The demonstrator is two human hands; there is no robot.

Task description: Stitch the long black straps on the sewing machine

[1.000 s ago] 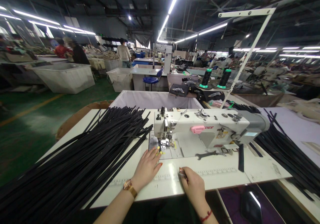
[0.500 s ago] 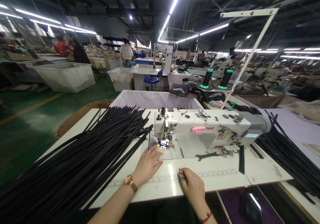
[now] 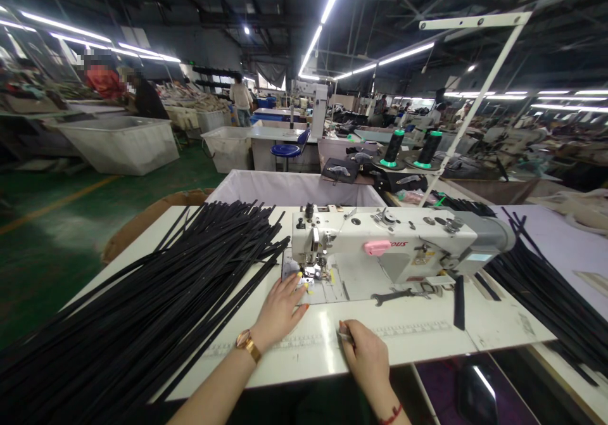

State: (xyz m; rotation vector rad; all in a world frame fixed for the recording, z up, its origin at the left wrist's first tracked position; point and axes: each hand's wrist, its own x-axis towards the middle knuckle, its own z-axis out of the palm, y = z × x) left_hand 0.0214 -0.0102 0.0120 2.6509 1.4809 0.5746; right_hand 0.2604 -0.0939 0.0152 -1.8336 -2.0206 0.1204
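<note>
My left hand (image 3: 281, 306) lies open at the front of the white sewing machine (image 3: 380, 241), palm down. Its outstretched fingertips, with yellow and orange nails, are right by the metal presser foot (image 3: 311, 272). To the left, a big bundle of black strips (image 3: 171, 292) covers that side of the tabletop (image 3: 318, 349). My right hand (image 3: 368, 352) rests at the table's front edge, its fingers closed around a small metal tool (image 3: 346, 334). Only the tip of that tool shows, so its kind is unclear.
A wrench (image 3: 392, 296) lies before the machine, near a short black strip (image 3: 458, 303). More black strips (image 3: 546, 292) are on the right. Behind the machine stand a white-lined bin (image 3: 294, 187) and two black thread cones (image 3: 392, 149). Several people are farther back.
Both hands stay in nearly the same place. The view has shifted very slightly, and people in the background have moved a little.
</note>
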